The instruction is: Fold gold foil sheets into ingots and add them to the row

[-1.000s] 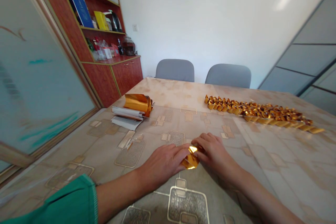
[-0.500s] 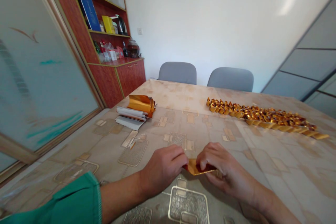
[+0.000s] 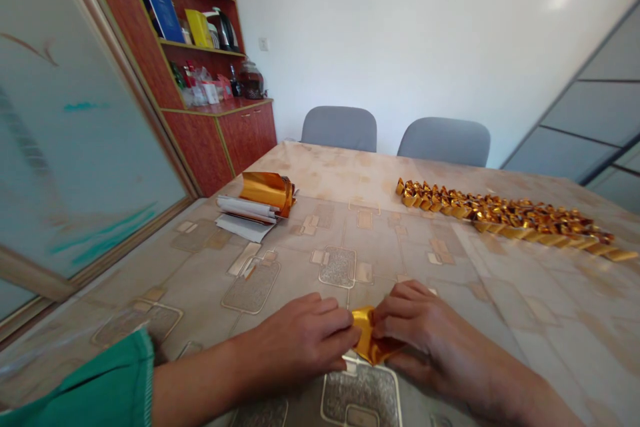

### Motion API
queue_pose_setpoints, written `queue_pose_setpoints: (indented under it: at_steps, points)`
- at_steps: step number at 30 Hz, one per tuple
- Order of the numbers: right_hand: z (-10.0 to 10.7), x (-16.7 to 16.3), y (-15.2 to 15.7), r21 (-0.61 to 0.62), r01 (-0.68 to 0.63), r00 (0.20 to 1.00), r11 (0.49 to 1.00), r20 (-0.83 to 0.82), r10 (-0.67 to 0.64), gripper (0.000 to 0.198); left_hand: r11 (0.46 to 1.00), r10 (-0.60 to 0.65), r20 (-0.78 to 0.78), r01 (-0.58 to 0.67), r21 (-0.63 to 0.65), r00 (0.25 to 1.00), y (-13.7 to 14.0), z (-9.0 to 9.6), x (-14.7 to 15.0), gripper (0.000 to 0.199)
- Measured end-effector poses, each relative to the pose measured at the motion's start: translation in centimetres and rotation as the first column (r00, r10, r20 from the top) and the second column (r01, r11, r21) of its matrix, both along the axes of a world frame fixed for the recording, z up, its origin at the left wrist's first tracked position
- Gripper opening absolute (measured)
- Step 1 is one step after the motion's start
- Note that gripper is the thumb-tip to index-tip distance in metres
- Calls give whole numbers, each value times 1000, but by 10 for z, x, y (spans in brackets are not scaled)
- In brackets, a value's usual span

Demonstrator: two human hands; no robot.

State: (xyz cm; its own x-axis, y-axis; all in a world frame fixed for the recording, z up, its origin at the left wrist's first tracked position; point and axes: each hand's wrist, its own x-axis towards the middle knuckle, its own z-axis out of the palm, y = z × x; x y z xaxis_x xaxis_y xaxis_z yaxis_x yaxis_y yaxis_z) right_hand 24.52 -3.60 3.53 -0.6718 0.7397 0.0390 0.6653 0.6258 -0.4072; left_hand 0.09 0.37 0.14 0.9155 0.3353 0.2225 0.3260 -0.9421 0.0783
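Note:
A partly folded piece of shiny gold foil paper [image 3: 367, 335] is held low over the near part of the table, between both hands. My left hand [image 3: 313, 333] pinches its left edge, with the thumb underneath. On its right end, my right hand [image 3: 420, 327] grips with curled fingers above and the thumb below. Farther left lies a curled stack of gold foil sheets [image 3: 265, 190] with white backs. Rows of folded gold foil pieces [image 3: 510, 213] stretch across the right side of the table.
A patterned cloth covers the table [image 3: 300, 260]. Two grey chairs [image 3: 340, 128] [image 3: 444, 141] stand at the far edge. A red wooden cabinet [image 3: 245, 140] holds a kettle, jars and boxes at the back left, beside a frosted sliding door [image 3: 75, 113].
The foil paper has turned in my hands, and its bright gold face now shows more. Both hands have moved slightly lower in view, and the camera has tilted a little.

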Motion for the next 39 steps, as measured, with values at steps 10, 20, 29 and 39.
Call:
queue_pose_setpoints:
  at_steps: [10, 20, 29, 39]
  points:
    - [-3, 10, 7, -141, 14, 989, 990, -143, -34, 22, 991, 21, -49, -27, -127, 999, -8, -5, 1, 22]
    - [-27, 6, 14, -221, 276, 929, 935, -190, -319, 11, 951, 27, 6, -24, -308, 1000, -9, 1, 0, 48]
    - [-38, 1, 15, -153, 376, 914, 914, -99, -393, 9, 976, 22, -24, -26, -217, 999, -10, -1, 3, 55]
    - [-43, -3, 13, -77, 435, 893, 897, -92, -441, 9, 966, 39, -59, -53, -255, 997, -11, 1, 4, 53]
